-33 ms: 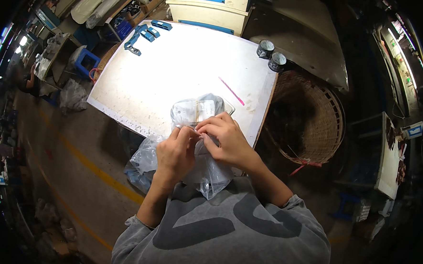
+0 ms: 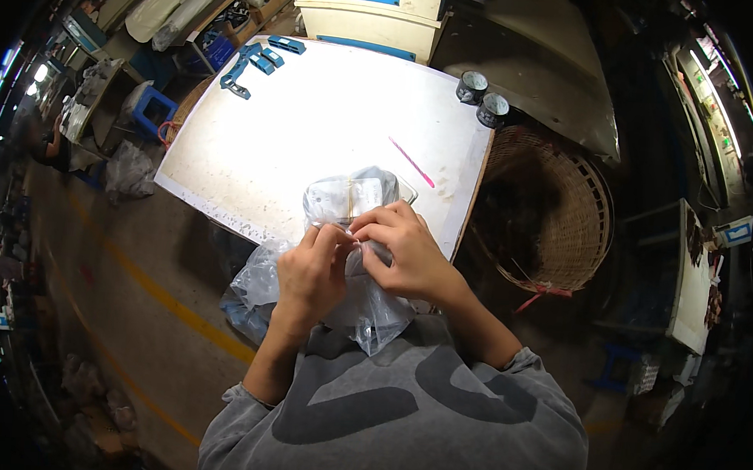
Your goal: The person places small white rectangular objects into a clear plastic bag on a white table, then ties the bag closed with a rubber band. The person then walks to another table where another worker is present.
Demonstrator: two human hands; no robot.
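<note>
At the table's near edge, my left hand (image 2: 309,270) and my right hand (image 2: 410,252) meet with fingertips pinched together. Between them they grip a clear plastic bag (image 2: 377,314), whose loose part hangs down in front of my shirt. Just beyond the fingers lies a grey plastic-wrapped bundle (image 2: 332,197) with a white paper on top and a tan rubber band (image 2: 351,201) across it. Whether the bag and the bundle's wrapping are one piece is hidden by my hands. More crumpled clear plastic (image 2: 264,272) hangs beside my left wrist.
On the white table (image 2: 315,113) lie a pink pen-like stick (image 2: 413,162) and several blue parts (image 2: 251,62). Two dark tape rolls (image 2: 493,110) stand at the right corner. A wicker basket (image 2: 594,221) is right of the table; a blue stool (image 2: 153,108) stands left.
</note>
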